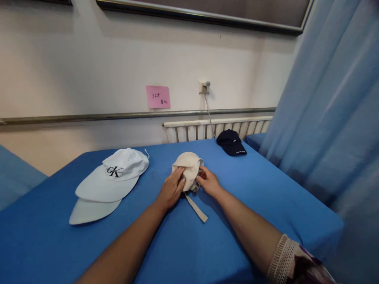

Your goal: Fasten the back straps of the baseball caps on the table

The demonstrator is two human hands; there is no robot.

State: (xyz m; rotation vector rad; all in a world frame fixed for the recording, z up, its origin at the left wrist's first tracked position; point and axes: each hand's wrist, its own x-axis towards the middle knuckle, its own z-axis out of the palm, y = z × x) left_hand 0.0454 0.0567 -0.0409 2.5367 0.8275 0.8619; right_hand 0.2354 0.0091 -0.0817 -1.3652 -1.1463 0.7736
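Observation:
A beige cap (189, 161) rests on the blue-covered table in front of me, its crown partly folded in. Its loose strap (197, 208) trails toward me, and a metal buckle (194, 187) shows at the near edge. My left hand (172, 188) grips the cap's left side, fingers on top and thumb near the middle. On the other side my right hand (209, 182) holds the cap's edge between thumb and fingers; some fingertips are hidden by the fabric.
Stacked white caps (118, 173) with black letters lie to the left. A dark navy cap (231, 142) sits at the back right of the blue table (260, 197). Behind are a radiator (189, 132), a rail and a plugged-in cord. Blue curtains (325, 98) hang at right.

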